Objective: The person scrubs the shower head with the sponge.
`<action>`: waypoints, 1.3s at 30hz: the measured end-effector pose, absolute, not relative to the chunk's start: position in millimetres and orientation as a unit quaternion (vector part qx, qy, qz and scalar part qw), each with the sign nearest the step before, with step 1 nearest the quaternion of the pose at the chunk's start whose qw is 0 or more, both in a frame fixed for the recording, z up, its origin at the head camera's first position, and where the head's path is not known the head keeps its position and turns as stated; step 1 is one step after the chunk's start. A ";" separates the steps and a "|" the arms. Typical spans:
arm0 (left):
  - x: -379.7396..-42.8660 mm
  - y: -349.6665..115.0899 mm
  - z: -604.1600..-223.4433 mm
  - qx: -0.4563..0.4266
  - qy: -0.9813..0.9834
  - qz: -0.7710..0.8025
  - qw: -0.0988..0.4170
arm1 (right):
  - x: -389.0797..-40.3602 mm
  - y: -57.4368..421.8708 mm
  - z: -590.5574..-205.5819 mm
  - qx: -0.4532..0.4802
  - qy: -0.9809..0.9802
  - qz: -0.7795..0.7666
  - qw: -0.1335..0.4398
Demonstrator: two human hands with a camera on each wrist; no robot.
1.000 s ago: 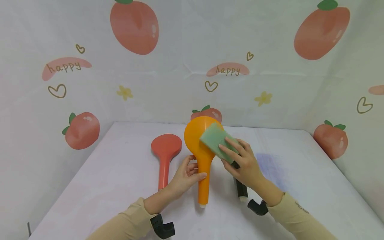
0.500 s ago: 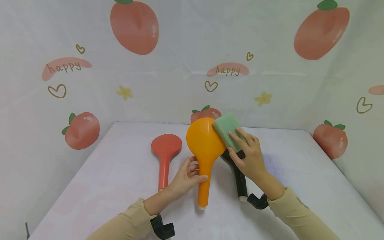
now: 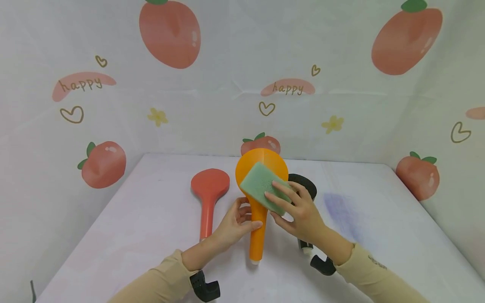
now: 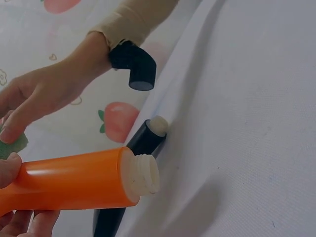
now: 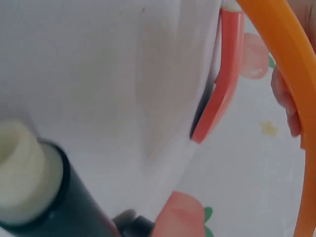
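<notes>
My left hand (image 3: 235, 225) grips the handle of an orange handheld shower head (image 3: 257, 242), holding it tilted up with its round head away from me. My right hand (image 3: 305, 215) holds a green sponge (image 3: 262, 185) against the face of that head, covering its lower middle. In the left wrist view the handle ends in a white threaded connector (image 4: 147, 175). To the left lies a red shower head (image 3: 210, 185). A black shower head (image 3: 305, 185) lies to the right, partly hidden behind my right hand.
The white tabletop (image 3: 151, 235) has a faint purple stain (image 3: 342, 214) on the right. A white cloth backdrop (image 3: 219, 118) printed with fruit stands behind and at both sides. Black wrist mounts (image 3: 206, 287) sit near both cuffs.
The sponge went to the upper right edge of the orange shower head, then came back down and left onto its face. My left hand stays nearly still; the shower head shifted slightly.
</notes>
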State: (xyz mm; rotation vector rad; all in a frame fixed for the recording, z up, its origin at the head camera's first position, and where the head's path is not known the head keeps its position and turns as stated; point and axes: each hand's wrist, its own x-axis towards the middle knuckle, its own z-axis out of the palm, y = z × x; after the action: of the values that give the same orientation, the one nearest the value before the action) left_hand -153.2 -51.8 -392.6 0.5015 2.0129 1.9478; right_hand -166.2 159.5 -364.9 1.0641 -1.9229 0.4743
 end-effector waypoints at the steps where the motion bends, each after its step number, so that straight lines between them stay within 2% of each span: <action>1: -152.7 -52.1 -392.0 0.173 0.700 0.677 0.147 | -166.5 160.0 -363.9 0.428 -0.769 0.190 0.436; 8: -152.2 -52.6 -390.2 0.164 0.698 0.680 0.153 | -175.0 168.1 -355.2 0.401 -0.757 0.229 0.463; 22: -148.9 -53.8 -388.1 0.182 0.694 0.678 0.161 | -191.2 188.3 -351.6 0.261 -0.810 0.326 0.411; 30: -147.9 -50.4 -390.2 0.189 0.688 0.679 0.172 | -189.5 173.6 -348.8 0.318 -0.804 0.286 0.413; 35: -147.7 -49.1 -391.0 0.196 0.691 0.676 0.162 | -181.9 162.9 -347.3 0.375 -0.790 0.239 0.422; 39: -148.0 -49.1 -391.4 0.191 0.697 0.673 0.158 | -180.1 161.4 -344.5 0.381 -0.787 0.226 0.430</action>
State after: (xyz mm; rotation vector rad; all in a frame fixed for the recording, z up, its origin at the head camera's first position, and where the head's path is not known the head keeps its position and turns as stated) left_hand -148.0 -49.1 -391.4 0.5474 1.9927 1.9253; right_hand -180.1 161.4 -344.5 0.9504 -1.9631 0.5651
